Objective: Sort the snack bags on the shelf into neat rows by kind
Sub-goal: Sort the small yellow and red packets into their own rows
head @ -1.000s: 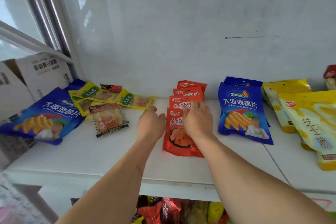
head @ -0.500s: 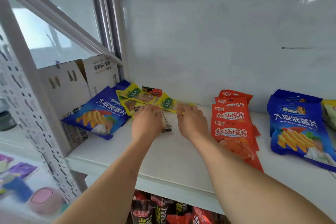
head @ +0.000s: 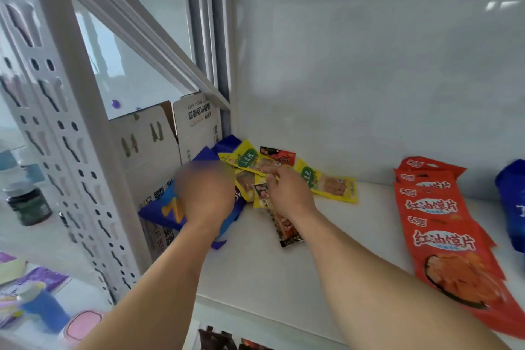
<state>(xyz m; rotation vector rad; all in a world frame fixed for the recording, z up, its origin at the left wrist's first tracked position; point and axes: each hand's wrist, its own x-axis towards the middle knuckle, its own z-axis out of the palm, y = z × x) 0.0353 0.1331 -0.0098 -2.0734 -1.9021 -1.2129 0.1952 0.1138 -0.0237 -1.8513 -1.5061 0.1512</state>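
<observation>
While both bare arms reach in from the lower edge of the frame, the two hands meet over a loose pile of snack bags at the middle left of the white shelf board. The left hand is blurred; it lies on the big blue foil chip bag, and I cannot tell how its fingers stand. The right hand has its fingertips pressed together on the edge of a small yellow plastic packet with a green label. Just beside it, a second yellow packet lies flat, and a narrow clear packet with reddish strips shows under the right wrist. At the right of the frame, flat red pouches with white letters lie overlapped in one row.
</observation>
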